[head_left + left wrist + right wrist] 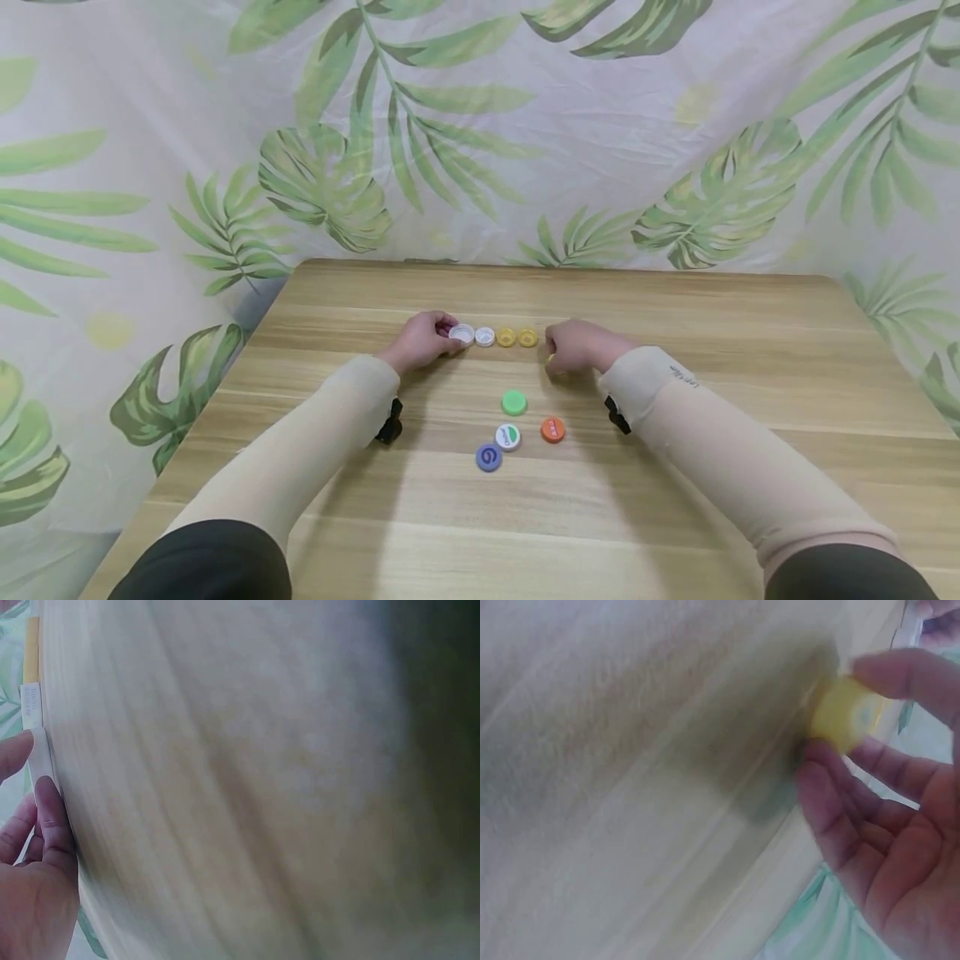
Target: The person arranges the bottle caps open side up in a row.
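Observation:
Toward the back of the table, a row of bottle caps runs left to right. At its left end my left hand pinches a larger white cap between thumb and fingers. A smaller white cap comes beside it, followed by two yellow caps. My right hand is just past the right end of the row. In the right wrist view it pinches another yellow cap between thumb and fingertips; the head view shows only a sliver of this cap below the fingers.
Nearer the body lie a green cap, an orange cap, a white cap with a green mark and a blue cap. The wooden table ends at a leaf-patterned cloth behind.

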The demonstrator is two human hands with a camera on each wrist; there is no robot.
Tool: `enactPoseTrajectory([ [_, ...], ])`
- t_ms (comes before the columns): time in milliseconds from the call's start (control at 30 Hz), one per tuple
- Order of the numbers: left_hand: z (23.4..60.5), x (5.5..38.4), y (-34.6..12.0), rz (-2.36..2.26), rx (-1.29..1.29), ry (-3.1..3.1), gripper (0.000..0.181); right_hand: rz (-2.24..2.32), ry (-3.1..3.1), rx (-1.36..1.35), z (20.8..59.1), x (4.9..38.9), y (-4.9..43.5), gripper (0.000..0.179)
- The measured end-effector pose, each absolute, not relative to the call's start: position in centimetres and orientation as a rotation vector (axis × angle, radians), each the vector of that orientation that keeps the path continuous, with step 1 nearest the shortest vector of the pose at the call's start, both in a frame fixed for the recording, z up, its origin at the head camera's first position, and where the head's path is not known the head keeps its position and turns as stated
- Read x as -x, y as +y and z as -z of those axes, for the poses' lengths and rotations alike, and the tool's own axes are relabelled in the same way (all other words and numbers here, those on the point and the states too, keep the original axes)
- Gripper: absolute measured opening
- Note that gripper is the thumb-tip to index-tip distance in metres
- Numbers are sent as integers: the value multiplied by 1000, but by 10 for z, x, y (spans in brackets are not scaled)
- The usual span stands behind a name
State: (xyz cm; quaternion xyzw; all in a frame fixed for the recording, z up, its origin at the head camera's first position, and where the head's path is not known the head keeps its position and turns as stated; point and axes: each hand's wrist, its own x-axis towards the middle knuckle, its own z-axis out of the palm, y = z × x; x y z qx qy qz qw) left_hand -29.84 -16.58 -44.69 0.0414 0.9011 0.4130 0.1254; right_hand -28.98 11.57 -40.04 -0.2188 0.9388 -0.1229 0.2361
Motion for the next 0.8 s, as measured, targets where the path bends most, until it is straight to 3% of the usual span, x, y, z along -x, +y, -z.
enactPoseTrajectory([
  [233, 447, 298, -166, -1196, -133, 2631, 44, 546, 2677, 496, 408, 303, 126, 30],
  [800, 449, 300, -165, -1186, -131, 2640, 43, 729, 2674, 491, 415, 317, 143, 36],
])
